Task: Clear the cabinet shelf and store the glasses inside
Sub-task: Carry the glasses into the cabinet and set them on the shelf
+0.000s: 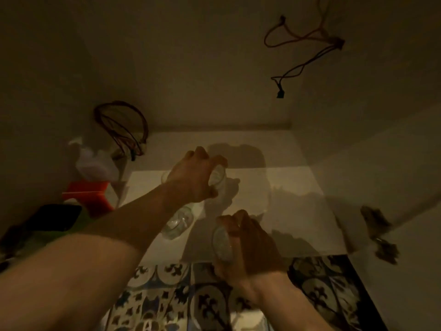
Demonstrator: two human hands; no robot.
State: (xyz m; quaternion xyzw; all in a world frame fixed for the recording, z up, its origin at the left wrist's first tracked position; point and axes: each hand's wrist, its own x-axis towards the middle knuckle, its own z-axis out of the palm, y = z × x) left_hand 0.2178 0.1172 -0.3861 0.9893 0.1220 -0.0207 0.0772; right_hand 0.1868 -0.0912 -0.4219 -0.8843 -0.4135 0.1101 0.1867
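Note:
I look into a dim cabinet with a pale shelf [286,187]. My left hand [191,180] reaches deep over the shelf and grips a clear ribbed glass [218,179] from above. Under my left wrist another clear glass [177,223] stands on the shelf. My right hand [250,244] is at the shelf's front edge, closed around a third clear glass [222,244], held tilted with its side toward me.
At the shelf's left stand an orange box [88,195], a white plastic bag [95,163], a coil of dark wire [121,127] and a black object [57,217]. A cord [305,39] hangs on the back wall. Patterned floor tiles [167,295] lie below.

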